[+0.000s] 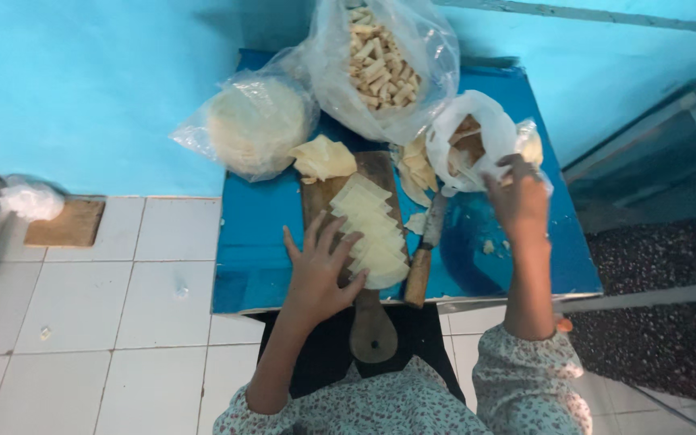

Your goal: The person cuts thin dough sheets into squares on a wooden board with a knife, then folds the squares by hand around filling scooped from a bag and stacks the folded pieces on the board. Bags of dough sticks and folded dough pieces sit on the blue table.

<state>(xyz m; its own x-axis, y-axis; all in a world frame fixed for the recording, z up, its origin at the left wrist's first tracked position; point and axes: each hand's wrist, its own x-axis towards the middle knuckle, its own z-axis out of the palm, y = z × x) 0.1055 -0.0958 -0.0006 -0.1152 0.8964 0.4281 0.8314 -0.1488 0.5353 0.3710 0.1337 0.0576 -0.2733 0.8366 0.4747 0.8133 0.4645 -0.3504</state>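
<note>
Small blue table (259,266) has a wooden cutting board (372,322) on it, stacked with pale dough squares (372,234). Left hand (320,270) lies flat on those, fingers spread, and a knife (424,262) sits just beside. Right hand (521,201) has fingers curled, gripping the white plastic bag (477,137).

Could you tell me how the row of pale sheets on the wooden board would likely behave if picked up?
The pale sheets look thin and overlapped, so probably floppy and light. Fanned along the wooden board under the left hand, they would likely slide apart if pushed.
</note>
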